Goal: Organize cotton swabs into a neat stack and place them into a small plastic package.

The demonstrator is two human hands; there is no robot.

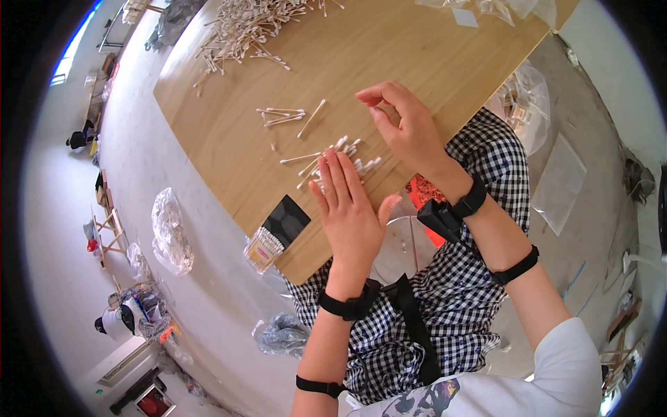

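Note:
Stretched flat, my left hand point(347, 221) rests its fingers over a small bunch of cotton swabs point(366, 167) near the table's front edge. Part of that bunch is hidden beneath the fingers. To the right, my right hand point(411, 132) hovers at the table edge with curled fingers; its thumb stands apart from them and nothing shows between. A few loose cotton swabs point(283, 115) lie farther away on the wooden table point(229, 146). Left of my left hand are a black flat square point(287, 221) and a clear pack of cotton swabs point(264, 249) at the table's edge.
A large heap of cotton swabs point(250, 31) covers the far left of the table. Clear plastic bags point(497, 10) lie at its far right. A clear bag point(526, 104) and a flat plastic sheet point(560, 184) are on the right. Crumpled plastic point(171, 231) sits on the left floor.

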